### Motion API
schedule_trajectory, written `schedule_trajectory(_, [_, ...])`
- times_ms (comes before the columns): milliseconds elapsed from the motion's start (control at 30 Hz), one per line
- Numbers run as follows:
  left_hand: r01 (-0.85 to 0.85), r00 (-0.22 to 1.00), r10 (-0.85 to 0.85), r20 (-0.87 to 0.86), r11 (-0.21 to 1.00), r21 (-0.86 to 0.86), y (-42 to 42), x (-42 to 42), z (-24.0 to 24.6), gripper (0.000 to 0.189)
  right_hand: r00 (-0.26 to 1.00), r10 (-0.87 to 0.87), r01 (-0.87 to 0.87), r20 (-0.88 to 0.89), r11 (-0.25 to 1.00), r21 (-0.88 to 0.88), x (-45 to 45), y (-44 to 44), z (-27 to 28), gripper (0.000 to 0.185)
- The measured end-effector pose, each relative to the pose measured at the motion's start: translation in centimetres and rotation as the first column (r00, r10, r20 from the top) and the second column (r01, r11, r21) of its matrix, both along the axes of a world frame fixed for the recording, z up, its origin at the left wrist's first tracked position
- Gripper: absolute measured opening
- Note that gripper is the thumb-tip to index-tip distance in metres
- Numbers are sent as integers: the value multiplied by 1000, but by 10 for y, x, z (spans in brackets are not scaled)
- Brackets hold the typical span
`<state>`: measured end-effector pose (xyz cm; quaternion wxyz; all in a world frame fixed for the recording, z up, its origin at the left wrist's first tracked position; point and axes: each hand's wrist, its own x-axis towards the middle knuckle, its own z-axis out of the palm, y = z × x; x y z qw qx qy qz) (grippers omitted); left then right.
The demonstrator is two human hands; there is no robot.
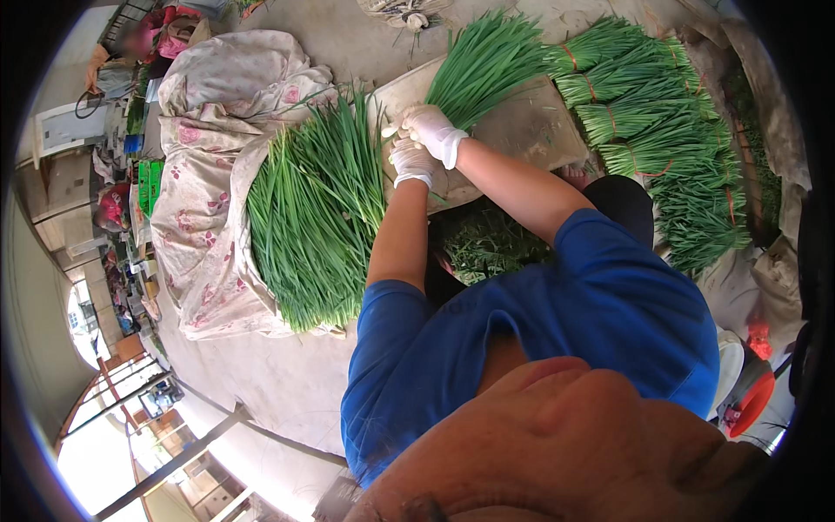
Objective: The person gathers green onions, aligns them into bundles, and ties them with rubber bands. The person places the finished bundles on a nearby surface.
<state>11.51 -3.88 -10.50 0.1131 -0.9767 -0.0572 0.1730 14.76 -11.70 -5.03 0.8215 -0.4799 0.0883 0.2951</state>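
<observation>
Both my hands wear white gloves and meet over the left part of a low worn board point(535, 130). My right hand point(434, 132) is closed around the stalk end of a loose bunch of long green leaves point(486, 68), which look like garlic chives. The leaf tips fan out toward the board's far edge. My left hand point(413, 158) is just below and against the right one. Its fingers are partly hidden, so I cannot tell whether it grips anything. Close to its left lies a large heap of loose chives point(319, 215).
Floral cloth point(202, 222) lies under and beside the heap. Banded chive bundles point(639, 124) are stacked at the right. Leaf scraps point(496, 245) lie below the board, near my legs. A red-rimmed bucket point(753, 398) stands at lower right. Another person point(163, 39) is at upper left.
</observation>
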Motion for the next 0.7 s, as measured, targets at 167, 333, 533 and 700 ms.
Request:
schedule_trajectory(167, [249, 951, -227, -208, 965, 86, 19, 23, -13, 39, 994, 104, -104, 32, 994, 23, -15, -17, -6, 16])
schedule_trajectory(333, [72, 983, -84, -162, 994, -80, 27, 25, -7, 54, 973, 195, -193, 122, 981, -27, -32, -30, -2, 17])
schedule_trajectory(533, [104, 994, -100, 33, 986, -130, 0, 14, 26, 53, 884, 392, -336, 254, 911, -239, -59, -55, -47, 18])
schedule_trajectory(700, [-45, 994, 33, -105, 993, -111, 17, 23, -10, 90, 851, 431, -342, 299, 889, -306, -53, -48, -4, 17])
